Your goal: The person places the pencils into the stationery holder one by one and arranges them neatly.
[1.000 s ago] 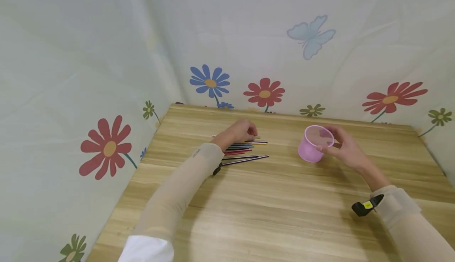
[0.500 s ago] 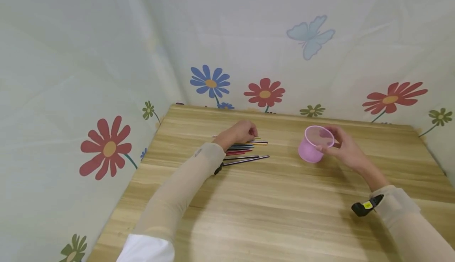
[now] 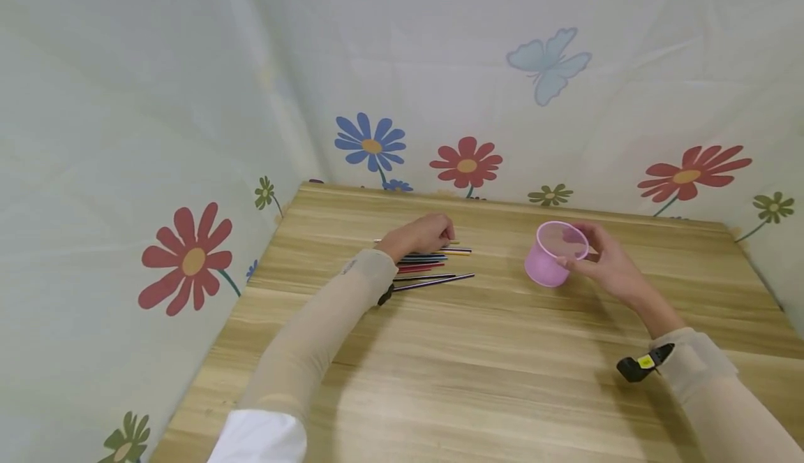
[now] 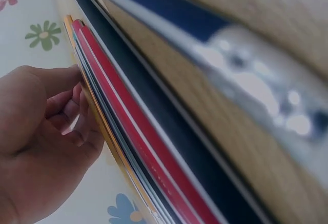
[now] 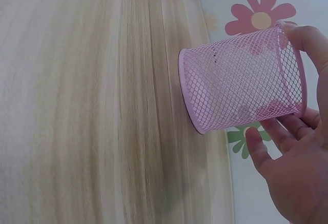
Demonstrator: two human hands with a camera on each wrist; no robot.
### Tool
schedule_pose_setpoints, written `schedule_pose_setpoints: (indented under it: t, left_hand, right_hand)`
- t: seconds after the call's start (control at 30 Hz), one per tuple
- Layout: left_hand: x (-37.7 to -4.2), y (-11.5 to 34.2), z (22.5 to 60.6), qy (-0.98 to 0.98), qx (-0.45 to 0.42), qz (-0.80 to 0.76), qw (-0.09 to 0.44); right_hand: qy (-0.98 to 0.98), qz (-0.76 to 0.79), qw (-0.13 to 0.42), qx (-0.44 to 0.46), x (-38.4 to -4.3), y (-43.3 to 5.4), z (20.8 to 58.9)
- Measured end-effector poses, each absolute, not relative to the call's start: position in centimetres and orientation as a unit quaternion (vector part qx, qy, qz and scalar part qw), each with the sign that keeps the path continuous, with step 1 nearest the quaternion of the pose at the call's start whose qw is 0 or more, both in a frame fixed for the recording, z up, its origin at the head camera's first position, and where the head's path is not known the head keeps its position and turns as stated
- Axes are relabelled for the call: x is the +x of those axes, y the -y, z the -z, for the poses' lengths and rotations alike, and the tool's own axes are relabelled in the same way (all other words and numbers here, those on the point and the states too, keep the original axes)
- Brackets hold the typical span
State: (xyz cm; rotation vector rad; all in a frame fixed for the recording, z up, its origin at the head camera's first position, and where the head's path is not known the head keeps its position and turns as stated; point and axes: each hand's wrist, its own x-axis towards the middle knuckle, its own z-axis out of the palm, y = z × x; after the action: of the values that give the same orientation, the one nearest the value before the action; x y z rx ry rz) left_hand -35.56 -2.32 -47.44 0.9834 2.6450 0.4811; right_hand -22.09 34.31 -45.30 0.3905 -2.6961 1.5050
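Observation:
Several slim pencils (image 3: 427, 266) in blue, red, yellow and black lie in a loose row on the wooden table, left of centre. At the far side of the row my left hand (image 3: 427, 232) pinches the farthest pencil (image 3: 457, 242); the fingertips are partly hidden. In the left wrist view, a red pencil (image 4: 128, 96) and a blurred blue one (image 4: 169, 11) cross in front of that hand's curled fingers. To the right, a pink mesh pen holder (image 3: 545, 267) stands upright. My right hand (image 3: 609, 260) grips its top rim, thumb on the near side and fingers around the back.
The wooden table (image 3: 477, 372) reaches back to a pale curtain (image 3: 414, 51) printed with flowers and a butterfly. Another curtained side (image 3: 94, 121) borders the left edge. Black cameras sit at both wrists, the right one (image 3: 637, 369) hanging below the sleeve.

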Motion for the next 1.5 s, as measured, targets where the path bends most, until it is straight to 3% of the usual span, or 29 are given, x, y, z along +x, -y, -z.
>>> schedule_pose_setpoints:
  t: [0.4,1.03,1.5]
  left_hand:
    - [-36.6,3.2,46.8,-0.909,0.362,-0.193,0.072]
    - [-33.7,2.9,37.6,-0.839,0.401,-0.368,0.018]
    - [-31.3,0.7,33.3,-0.758,0.427,-0.493,0.018]
  right_hand:
    - [0.871,-0.477,0.012,0.117,-22.3,-34.3,45.5]
    - [0.864,-0.489,0.013,0.120,-22.3,-34.5,45.7]
    - [0.851,-0.510,0.017,0.121,-22.4,-34.4,45.3]
